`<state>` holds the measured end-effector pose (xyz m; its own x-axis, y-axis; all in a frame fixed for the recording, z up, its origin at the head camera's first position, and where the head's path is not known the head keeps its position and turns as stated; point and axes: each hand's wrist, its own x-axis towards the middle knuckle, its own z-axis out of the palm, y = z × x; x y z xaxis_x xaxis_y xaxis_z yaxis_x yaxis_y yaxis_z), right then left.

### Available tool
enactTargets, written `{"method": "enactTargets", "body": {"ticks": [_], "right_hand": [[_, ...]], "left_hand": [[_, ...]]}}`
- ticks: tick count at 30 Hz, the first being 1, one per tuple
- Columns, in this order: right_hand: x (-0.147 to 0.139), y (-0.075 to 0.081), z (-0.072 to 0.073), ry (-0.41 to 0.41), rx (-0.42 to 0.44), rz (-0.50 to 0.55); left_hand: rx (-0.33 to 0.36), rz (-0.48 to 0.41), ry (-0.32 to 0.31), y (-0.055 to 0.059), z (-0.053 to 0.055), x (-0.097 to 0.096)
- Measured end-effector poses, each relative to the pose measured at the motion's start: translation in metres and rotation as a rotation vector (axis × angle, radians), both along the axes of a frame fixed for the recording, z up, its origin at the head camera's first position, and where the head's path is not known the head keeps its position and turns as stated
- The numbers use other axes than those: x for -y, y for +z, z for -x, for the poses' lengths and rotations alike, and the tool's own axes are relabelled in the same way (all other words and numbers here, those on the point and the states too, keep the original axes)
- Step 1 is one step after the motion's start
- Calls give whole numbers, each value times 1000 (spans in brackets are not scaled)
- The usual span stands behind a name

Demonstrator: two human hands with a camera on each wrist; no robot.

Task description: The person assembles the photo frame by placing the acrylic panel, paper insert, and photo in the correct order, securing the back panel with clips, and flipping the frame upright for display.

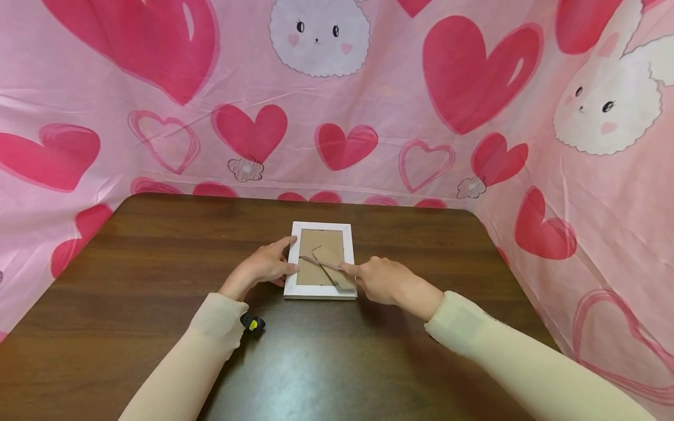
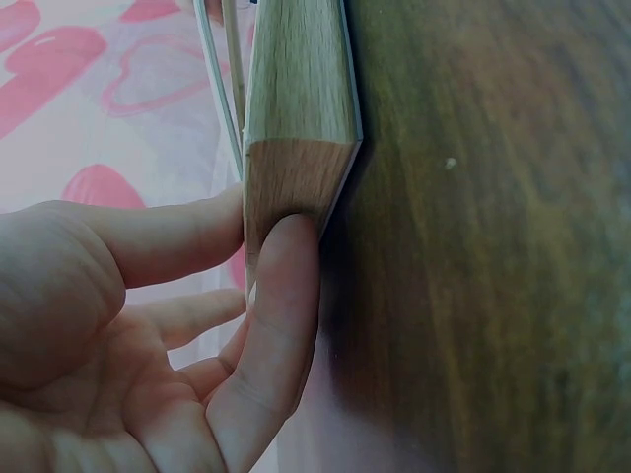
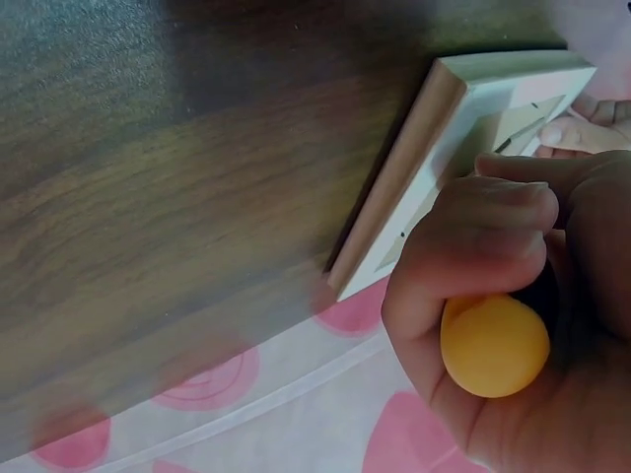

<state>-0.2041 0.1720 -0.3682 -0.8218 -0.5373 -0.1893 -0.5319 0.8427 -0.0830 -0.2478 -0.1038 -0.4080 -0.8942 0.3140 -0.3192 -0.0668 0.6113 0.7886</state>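
Observation:
A picture frame [image 1: 321, 290] lies back side up on the table, with a white border, pale wooden sides and a brown backing board [image 1: 309, 275]. My left hand [image 1: 263, 264] grips its left edge between thumb and fingers. A screwdriver with a rounded yellow handle [image 3: 495, 345] is held in my right hand [image 1: 387, 280], at the frame's right side. Its metal shaft [image 1: 322, 263] slants across the backing, with the tip at the inner left edge of the border. A thin bent metal stand leg [image 1: 327, 275] crosses under the shaft in the head view.
The dark wooden table [image 1: 131, 275] extends all around the frame. Pink cloth [image 1: 300, 128] printed with hearts and rabbits hangs behind it and along both sides. A black wrist device [image 1: 254, 325] with a yellow mark sits below my left sleeve.

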Motion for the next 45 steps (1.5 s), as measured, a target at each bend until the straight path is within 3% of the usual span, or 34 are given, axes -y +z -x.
{"method": "enactTargets", "body": {"ticks": [14, 30, 38, 45], "right_hand": [[-2, -10, -4, 5, 49, 83], [-3, -17, -8, 33, -37, 76], [0, 3, 2, 100, -116, -47], [-21, 27, 10, 29, -141, -45]], "left_hand": [[4, -13, 3, 1, 0, 1], [-7, -9, 10, -1, -1, 1], [-14, 11, 18, 0, 2, 2], [-11, 5, 16, 0, 0, 1]]}}
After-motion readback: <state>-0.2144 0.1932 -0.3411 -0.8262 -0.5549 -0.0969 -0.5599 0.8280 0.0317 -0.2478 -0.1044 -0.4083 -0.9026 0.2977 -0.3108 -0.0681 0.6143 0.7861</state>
